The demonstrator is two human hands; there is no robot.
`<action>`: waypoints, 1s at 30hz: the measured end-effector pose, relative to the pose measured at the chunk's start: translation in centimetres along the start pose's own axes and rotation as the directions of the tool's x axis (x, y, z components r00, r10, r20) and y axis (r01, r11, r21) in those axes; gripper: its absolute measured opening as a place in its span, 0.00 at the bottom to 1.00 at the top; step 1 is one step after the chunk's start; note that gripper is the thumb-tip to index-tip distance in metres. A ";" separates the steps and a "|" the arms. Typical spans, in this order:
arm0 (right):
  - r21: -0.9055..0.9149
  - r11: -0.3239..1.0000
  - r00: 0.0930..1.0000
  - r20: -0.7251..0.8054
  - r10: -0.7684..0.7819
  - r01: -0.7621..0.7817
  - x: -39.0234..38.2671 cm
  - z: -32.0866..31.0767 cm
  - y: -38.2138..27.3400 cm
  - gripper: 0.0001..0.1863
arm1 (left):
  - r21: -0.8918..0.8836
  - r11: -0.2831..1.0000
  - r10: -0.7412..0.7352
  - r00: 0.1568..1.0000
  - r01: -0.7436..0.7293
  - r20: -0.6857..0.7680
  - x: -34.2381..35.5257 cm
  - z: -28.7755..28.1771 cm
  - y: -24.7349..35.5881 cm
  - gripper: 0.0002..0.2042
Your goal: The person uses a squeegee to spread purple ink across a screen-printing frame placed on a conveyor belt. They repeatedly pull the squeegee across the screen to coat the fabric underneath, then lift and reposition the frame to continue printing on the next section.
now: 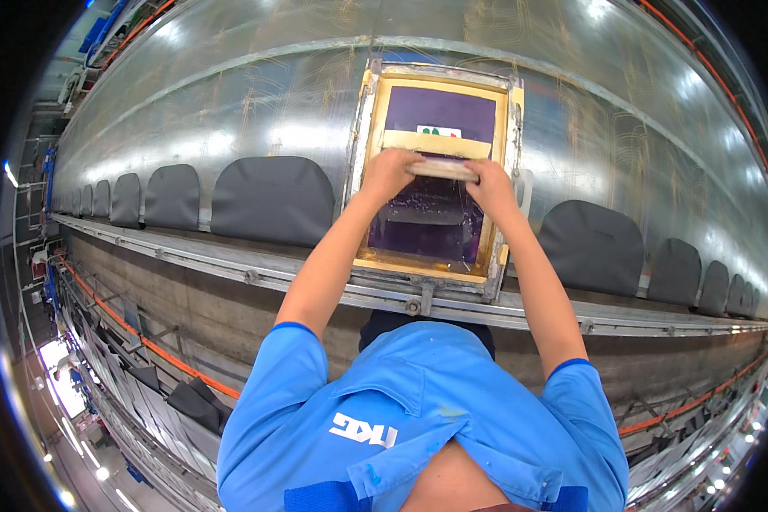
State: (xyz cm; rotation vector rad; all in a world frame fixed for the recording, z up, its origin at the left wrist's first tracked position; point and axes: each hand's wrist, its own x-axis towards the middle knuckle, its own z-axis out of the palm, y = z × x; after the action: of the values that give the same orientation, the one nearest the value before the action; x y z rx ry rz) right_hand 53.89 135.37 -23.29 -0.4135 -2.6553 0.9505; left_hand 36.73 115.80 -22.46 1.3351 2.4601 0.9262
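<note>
A screen-printing frame [515, 128] with a worn, stained rim and yellow-taped inner edges lies on the long metal table in front of me. Its mesh [439, 104] is dark purple, with wet-looking dark streaks over the nearer half. Across the middle of the frame rests a squeegee [442, 170] with a pale handle. My left hand [390, 176] is closed round its left end and my right hand [491, 188] round its right end. Just beyond the squeegee is a tan strip [435, 142], with a small white patch bearing green and red marks above it. The squeegee's blade is hidden.
Dark grey fabric pieces lie in a row along the table's near edge, a large one [273, 201] left of the frame and another [592, 247] to its right. A metal rail [205, 261] runs along that edge. Orange lines [158, 346] follow the aisle behind me.
</note>
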 end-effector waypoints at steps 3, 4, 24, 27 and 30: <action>0.045 0.998 0.999 0.007 0.052 -0.052 -2.1 1.2 0.3 0.24 | 0.128 0.992 -0.015 1.000 0.015 0.001 -0.9 1.1 0.9 0.19; 0.047 0.996 0.997 0.033 0.073 -0.074 -3.7 1.4 0.3 0.24 | 0.143 0.990 -0.022 1.000 0.021 0.008 -2.7 1.5 1.7 0.19; 0.355 0.803 0.725 -0.356 0.590 -0.479 -1.8 -0.3 8.7 0.18 | 0.015 1.000 0.007 0.999 -0.007 -0.049 -16.6 1.3 4.5 0.24; 0.405 0.854 0.747 -0.443 0.495 -0.326 -1.9 -0.9 5.3 0.17 | 0.034 0.999 0.013 0.992 -0.009 -0.122 -18.2 0.6 4.4 0.24; 0.378 0.902 0.772 -0.502 0.389 -0.208 0.3 2.2 1.9 0.16 | 0.041 0.999 -0.017 0.989 0.023 -0.146 -19.1 -2.9 1.8 0.24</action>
State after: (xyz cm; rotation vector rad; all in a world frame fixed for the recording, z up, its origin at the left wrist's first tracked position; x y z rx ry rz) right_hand 53.13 135.64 -26.04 -0.9134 -1.8925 1.0925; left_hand 47.65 99.79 -21.39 1.2962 2.6103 1.0059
